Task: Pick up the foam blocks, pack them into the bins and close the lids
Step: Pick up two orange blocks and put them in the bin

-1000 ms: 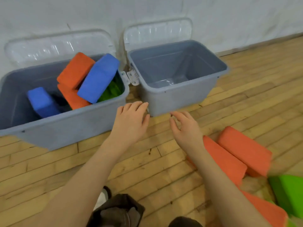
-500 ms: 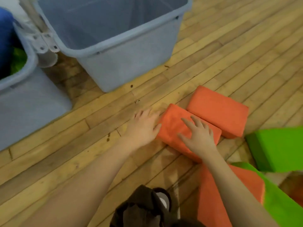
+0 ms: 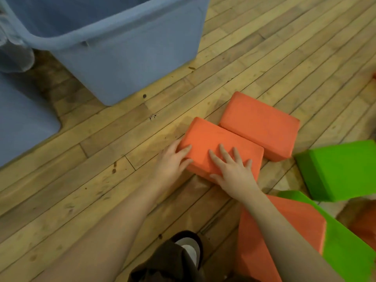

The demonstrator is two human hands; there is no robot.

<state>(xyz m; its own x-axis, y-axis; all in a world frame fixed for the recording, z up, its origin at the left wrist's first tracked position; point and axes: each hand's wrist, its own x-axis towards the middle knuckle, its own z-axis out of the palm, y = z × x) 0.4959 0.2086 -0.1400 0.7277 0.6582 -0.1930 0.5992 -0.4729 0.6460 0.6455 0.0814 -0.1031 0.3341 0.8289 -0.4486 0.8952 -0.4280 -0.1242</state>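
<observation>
- Our left hand (image 3: 173,162) cups the near-left end of the orange foam block (image 3: 219,146), thumb laid over the top edge and fingers wrapped down the end face.
- Our right hand (image 3: 234,171) lies flat on top of the same block, fingers spread and straight; as a grip it only presses and does not yet close round anything.
- The block lies on the wooden floor (image 3: 101,159), its far long side touching a second orange block (image 3: 259,127) just beyond our grip.
- We judge the foam light, soft enough to dent under the fingers and matte rather than slippery, so nothing here breaks if it drops.
- It looks too wide for one hand, so we take it by the two short ends, palms squeezing inward.
- The open grey bin (image 3: 126,49) stands well beyond and left of the grip.
- More blocks, among them a green block (image 3: 341,169), lie right of the grip.
</observation>
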